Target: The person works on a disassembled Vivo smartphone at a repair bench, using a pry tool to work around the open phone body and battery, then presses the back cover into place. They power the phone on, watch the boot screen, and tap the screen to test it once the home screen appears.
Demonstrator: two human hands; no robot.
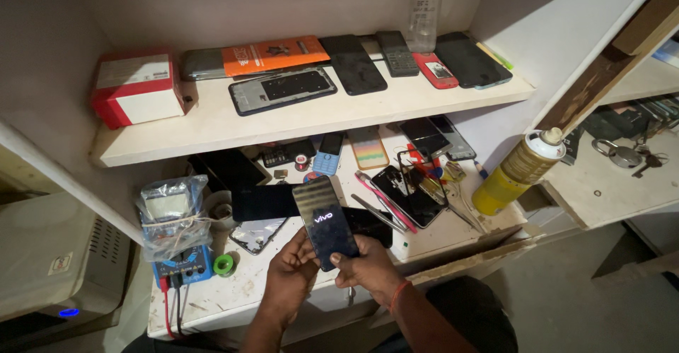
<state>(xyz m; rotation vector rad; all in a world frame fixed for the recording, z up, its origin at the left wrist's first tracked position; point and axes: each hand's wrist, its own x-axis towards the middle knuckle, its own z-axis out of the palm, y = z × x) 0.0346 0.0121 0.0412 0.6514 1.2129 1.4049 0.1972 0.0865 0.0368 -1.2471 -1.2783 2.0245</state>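
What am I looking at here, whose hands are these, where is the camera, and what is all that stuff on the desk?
There is no machine here: a person wears a camera on the head, so this one picture looks down at their own two bare hands. The left hand and right hand together hold a dark smartphone whose screen is lit. Below is a cluttered white workbench with a blue multimeter wrapped in plastic, other phones, a pink tool and a yellow spray can. The upper shelf carries more phones, a red and white box and a clear bottle.
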